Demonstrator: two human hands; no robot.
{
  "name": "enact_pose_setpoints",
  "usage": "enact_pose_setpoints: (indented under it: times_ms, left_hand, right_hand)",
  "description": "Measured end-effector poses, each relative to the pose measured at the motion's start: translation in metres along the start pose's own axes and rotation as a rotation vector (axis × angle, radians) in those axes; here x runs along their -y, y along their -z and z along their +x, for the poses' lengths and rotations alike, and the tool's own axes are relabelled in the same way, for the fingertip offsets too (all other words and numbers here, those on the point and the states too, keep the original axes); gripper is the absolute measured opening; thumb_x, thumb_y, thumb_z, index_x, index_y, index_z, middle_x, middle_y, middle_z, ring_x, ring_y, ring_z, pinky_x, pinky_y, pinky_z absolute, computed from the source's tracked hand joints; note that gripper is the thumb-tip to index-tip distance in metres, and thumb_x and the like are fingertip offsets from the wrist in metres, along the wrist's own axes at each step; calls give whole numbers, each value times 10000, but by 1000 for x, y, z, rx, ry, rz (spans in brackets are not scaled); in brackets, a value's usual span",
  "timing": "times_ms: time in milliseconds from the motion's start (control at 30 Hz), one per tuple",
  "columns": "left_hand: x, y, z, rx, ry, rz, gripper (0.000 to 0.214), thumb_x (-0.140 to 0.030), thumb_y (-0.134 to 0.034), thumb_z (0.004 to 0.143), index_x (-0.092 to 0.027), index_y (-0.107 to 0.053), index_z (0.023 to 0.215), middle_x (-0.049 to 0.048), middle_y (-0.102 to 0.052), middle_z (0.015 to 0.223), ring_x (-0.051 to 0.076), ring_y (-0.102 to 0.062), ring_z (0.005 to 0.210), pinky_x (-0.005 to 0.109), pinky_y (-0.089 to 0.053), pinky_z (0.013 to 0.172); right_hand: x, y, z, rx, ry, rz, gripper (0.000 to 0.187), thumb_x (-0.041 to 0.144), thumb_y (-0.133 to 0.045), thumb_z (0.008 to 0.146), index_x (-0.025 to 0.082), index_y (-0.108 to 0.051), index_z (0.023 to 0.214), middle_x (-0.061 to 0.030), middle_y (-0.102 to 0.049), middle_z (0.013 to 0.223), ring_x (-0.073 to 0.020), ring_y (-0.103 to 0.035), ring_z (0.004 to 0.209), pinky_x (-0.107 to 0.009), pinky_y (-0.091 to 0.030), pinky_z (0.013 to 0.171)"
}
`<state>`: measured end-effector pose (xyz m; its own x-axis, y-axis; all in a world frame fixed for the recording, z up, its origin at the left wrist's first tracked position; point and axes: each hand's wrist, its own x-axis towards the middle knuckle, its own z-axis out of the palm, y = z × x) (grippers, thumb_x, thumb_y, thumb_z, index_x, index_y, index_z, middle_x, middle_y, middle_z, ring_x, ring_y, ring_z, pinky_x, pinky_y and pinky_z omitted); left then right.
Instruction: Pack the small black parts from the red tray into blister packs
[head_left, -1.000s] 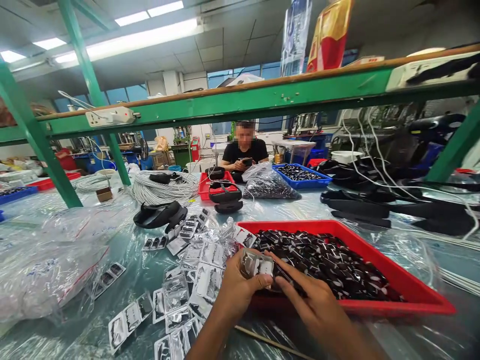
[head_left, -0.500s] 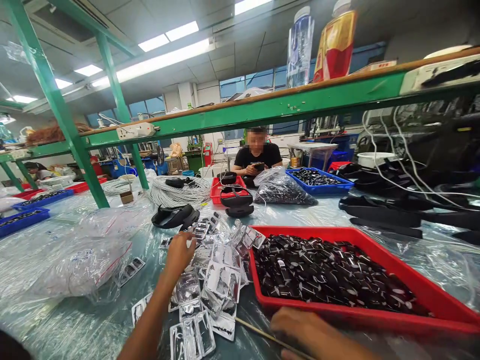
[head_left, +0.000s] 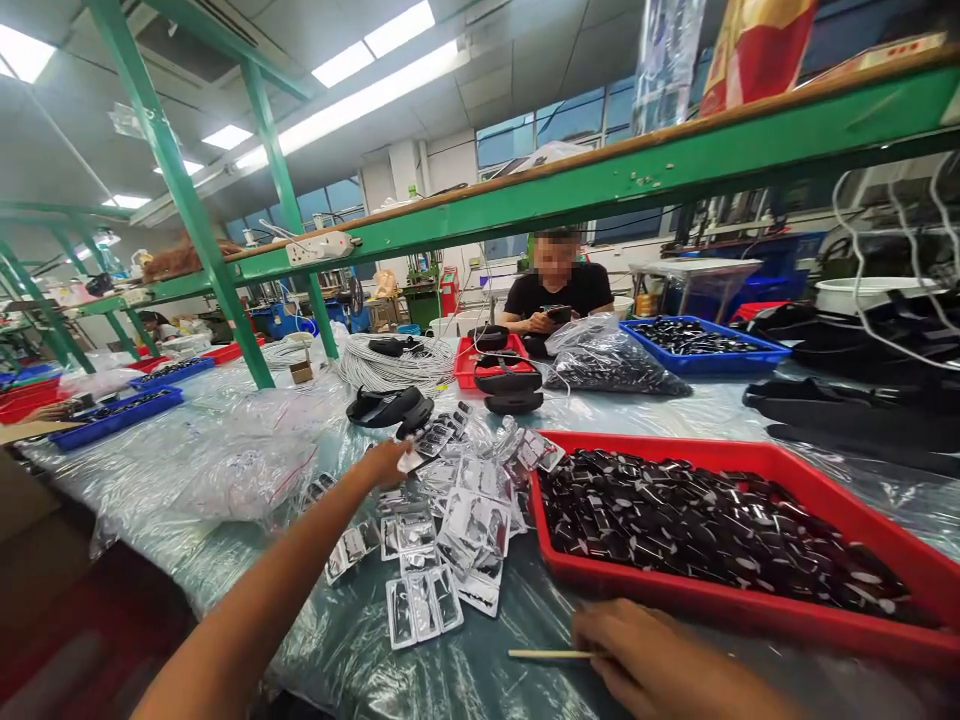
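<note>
With its fingers closed, my left hand (head_left: 391, 463) pinches the near edge of a clear blister pack (head_left: 435, 436) holding small dark pieces, at the far side of a loose pile. More silvery plastic packs (head_left: 474, 522) overlap in the pile, and a three-part pack (head_left: 424, 606) lies flat at its front. My right hand (head_left: 626, 640) is curled low on the table around a thin pale stick (head_left: 547, 654), whose free end points left. Just beyond that hand stands a red tray (head_left: 675, 592), filled with small black parts (head_left: 697, 515) with pale tips.
Black pouches (head_left: 390, 408), a small red bin (head_left: 466, 372), coiled white cable (head_left: 397, 365), a bag of dark parts (head_left: 607, 362) and a blue tray (head_left: 750, 358) stand farther back. A green shelf beam (head_left: 540, 208) crosses above. A person (head_left: 556, 290) sits opposite, holding a phone.
The view has swung left, showing a dark box at lower left. My left hand has gone from hovering at the pile to pinching a pack. My right hand still holds the stick, now more level.
</note>
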<state>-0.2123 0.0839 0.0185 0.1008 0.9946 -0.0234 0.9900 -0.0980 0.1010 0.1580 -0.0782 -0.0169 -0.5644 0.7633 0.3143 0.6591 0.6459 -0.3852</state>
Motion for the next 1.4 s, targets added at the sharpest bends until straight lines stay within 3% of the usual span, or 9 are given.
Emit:
enact_pose_setpoints:
  times_ms: [100, 233, 333, 433, 600, 833, 1067, 1167, 1400]
  left_hand:
    - [6, 29, -30, -59, 43, 49, 476, -212, -659, 891, -151, -503, 1336, 144, -507, 1388, 289, -569, 1188, 520, -481, 1017]
    - [0, 38, -114, -186, 27, 60, 598, -150, -535, 896, -33, -331, 1445, 266, -389, 1434, 349, -512, 1269, 515, -396, 1099]
    - [-38, -5, -178, -205, -264, -207, 625, -281, -582, 862, -203, -375, 1446, 156, -481, 1372, 298, -557, 1224, 444, -454, 1075]
    - [-95, -68, -211, -42, -485, -373, 818, -238, -663, 741, -263, -340, 1492, 136, -470, 1415, 311, -535, 1255, 425, -482, 1058]
    - [-160, -115, -210, -54, -365, -327, 680, -479, -590, 883, -168, -417, 1463, 191, -517, 1368, 402, -485, 1269, 618, -423, 1058]
    - [-163, -132, -202, -250, -405, -252, 568, -511, -503, 947, -145, -467, 1380, 199, -543, 1365, 398, -523, 1262, 582, -488, 998]
    - [-172, -127, -208, -274, -365, -289, 495, -429, -567, 917, -124, -484, 1299, 187, -576, 1299, 389, -540, 1224, 580, -475, 995]
    - [-175, -127, -210, -318, -358, -291, 490, -431, -581, 908, -127, -490, 1282, 183, -577, 1288, 386, -539, 1218, 578, -472, 990]
    - [-174, -131, -208, -285, -365, -274, 581, -498, -521, 938, -114, -441, 1367, 206, -557, 1315, 396, -533, 1216, 565, -480, 960]
  right_hand:
    - [0, 18, 5, 144, -34, 55, 165, 206, -529, 814, 263, -683, 818, -20, -705, 809, -214, -674, 732, -274, -495, 636]
    - [5, 46, 13, -44, -165, 257, 208, 323, -488, 899, 236, -596, 744, -18, -635, 717, -202, -585, 663, -284, -421, 607]
    - [14, 52, 18, -237, -266, 649, 407, 505, -437, 980, 219, -589, 732, -11, -548, 655, -173, -493, 611, -266, -368, 560]
    - [23, 35, 23, -294, -303, 1188, 489, 604, -555, 917, 189, -574, 660, 13, -430, 592, -127, -363, 535, -243, -290, 495]
    - [33, -13, 31, -275, -315, 1619, 630, 633, -667, 824, 194, -367, 486, 76, -215, 470, -68, -150, 417, -256, -125, 417]
    - [41, -45, 34, -344, -335, 1533, 689, 688, -631, 821, 204, -310, 449, 81, -194, 417, -56, -138, 378, -268, -77, 406]
    - [43, -59, 38, -286, -341, 1444, 691, 709, -660, 791, 199, -364, 432, 67, -260, 403, -55, -192, 382, -267, -103, 411]
    - [43, -55, 37, -190, -371, 1467, 667, 682, -630, 811, 213, -327, 447, 86, -220, 400, -51, -154, 361, -255, -83, 391]
    - [39, -26, 30, 297, -388, 1556, 520, 441, -636, 857, 217, -382, 461, 95, -237, 384, -53, -127, 319, -232, -58, 342]
